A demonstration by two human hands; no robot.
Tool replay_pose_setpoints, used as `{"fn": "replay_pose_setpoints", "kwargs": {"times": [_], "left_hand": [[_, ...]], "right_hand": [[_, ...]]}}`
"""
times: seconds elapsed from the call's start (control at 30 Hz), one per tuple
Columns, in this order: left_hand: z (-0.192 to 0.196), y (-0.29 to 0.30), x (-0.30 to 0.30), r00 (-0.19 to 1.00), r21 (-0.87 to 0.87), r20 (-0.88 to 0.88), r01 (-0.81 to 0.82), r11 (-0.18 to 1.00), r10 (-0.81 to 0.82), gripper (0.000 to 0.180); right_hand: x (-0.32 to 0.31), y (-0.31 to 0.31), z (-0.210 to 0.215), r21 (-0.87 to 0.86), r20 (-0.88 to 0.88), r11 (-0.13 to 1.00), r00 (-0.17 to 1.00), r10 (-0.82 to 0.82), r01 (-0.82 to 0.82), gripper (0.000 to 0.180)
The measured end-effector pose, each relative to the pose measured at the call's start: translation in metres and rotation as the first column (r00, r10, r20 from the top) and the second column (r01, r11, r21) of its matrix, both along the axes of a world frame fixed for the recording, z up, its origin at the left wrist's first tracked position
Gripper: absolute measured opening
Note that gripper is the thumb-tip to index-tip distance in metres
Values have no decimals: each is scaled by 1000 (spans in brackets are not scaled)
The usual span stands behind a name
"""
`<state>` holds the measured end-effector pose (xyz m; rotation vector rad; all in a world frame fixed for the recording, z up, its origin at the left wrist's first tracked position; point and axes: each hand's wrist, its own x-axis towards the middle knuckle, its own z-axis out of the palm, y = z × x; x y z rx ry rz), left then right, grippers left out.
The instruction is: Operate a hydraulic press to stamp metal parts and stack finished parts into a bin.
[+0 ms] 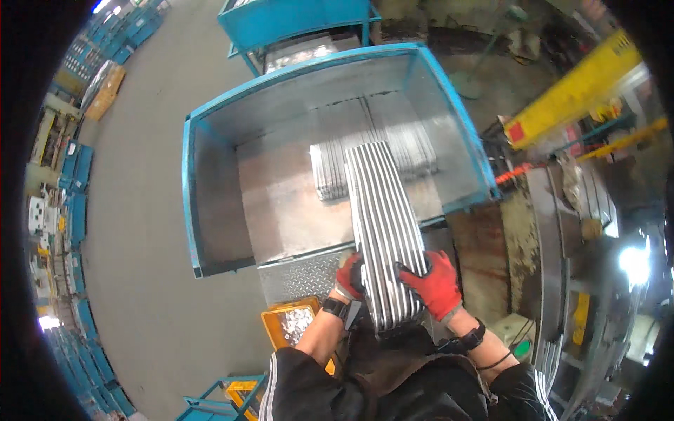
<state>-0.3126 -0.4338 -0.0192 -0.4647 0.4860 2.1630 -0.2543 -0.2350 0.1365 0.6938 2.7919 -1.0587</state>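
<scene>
Between my two gloved hands is a bundle of long, shiny metal strips point(385, 224), stacked side by side and tilted away from me. My left hand point(350, 276), in a red and black glove, grips its left edge near the close end. On the right edge, my right hand point(432, 284) is wrapped with the thumb over the strips. The far end of the bundle reaches over the near side of a blue-rimmed metal bin point(188, 184). Inside the bin, more stacked metal strips point(328, 170) lie in rows, partly hidden behind the bundle.
A yellow crate point(272, 324) with small shiny pieces stands below left of the bin, beside a tread plate point(302, 278). Another blue cart point(295, 27) is behind the bin. To the right are a yellow beam point(572, 91) and machinery point(547, 245). Blue racks point(77, 168) line the far left.
</scene>
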Motion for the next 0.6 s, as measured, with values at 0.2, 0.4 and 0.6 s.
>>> {"fn": "replay_pose_setpoints", "kwargs": {"times": [0.2,0.4,0.6], "left_hand": [[-95,-129,-80,396,-769,-609,-506,390,-687,56],[-145,-195,-129,396,-756,-584,-583,297,-709,59],[-208,-198,-165,964,-466,171,-102,879,202,52]], "right_hand": [[-122,-93,-85,-175,-75,972,987,145,-156,58],[-198,-153,-174,-280,91,943,973,213,-181,59],[-238,-169,-241,-340,187,933,964,190,-118,59]]}}
